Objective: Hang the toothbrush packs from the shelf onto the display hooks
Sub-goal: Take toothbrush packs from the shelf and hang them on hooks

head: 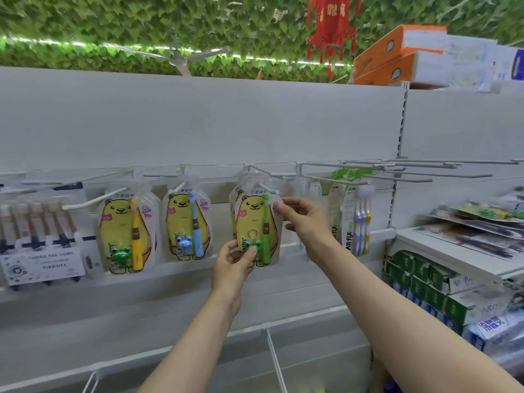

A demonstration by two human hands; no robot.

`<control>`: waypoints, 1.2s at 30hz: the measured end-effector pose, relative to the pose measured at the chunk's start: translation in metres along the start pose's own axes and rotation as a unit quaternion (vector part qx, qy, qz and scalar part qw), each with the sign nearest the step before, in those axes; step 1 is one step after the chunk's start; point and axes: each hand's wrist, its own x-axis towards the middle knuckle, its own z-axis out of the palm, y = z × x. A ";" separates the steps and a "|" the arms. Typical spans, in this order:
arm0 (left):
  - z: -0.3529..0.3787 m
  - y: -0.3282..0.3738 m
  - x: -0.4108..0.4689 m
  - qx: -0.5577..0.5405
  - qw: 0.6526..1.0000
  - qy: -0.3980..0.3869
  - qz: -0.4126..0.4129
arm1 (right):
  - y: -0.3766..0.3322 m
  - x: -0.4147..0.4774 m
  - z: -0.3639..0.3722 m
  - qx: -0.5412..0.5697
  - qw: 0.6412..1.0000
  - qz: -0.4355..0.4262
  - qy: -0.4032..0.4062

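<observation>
A yellow bear toothbrush pack with a green brush hangs on a white display hook at the middle of the rail. My left hand pinches the pack's bottom edge by the green frog toy. My right hand holds its upper right edge with thumb and fingers. Another pack hangs behind it on the same hook. Two more bear packs hang to the left, one with a yellow brush and one with a blue brush.
Several bare hooks stick out at the right, above an All-fix brush pack. Flat packs lie on a white shelf at the right, boxes below it. Brown-handled brushes hang at the far left. A wire divider stands on the bottom shelf.
</observation>
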 end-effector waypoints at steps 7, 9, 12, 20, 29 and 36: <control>0.010 0.002 -0.014 0.035 0.997 0.065 0.025 | -0.008 -0.003 -0.008 -0.022 0.998 0.029 -0.047; 0.014 0.002 -0.022 0.065 0.989 0.129 0.027 | -0.015 -0.007 -0.018 -0.041 0.996 0.041 -0.065; 0.027 0.007 -0.048 0.147 0.957 0.246 0.037 | -0.027 -0.014 -0.051 -0.086 0.993 0.030 -0.072; 0.127 0.021 -0.133 0.284 0.918 0.246 0.127 | -0.075 -0.054 -0.198 -0.301 0.949 -0.041 -0.086; 0.298 0.018 -0.201 0.518 0.817 -0.039 0.252 | -0.133 -0.102 -0.385 -0.663 0.734 -0.122 -0.084; 0.420 -0.002 -0.222 0.610 0.729 -0.155 0.270 | -0.156 -0.120 -0.514 -0.753 0.651 -0.093 -0.042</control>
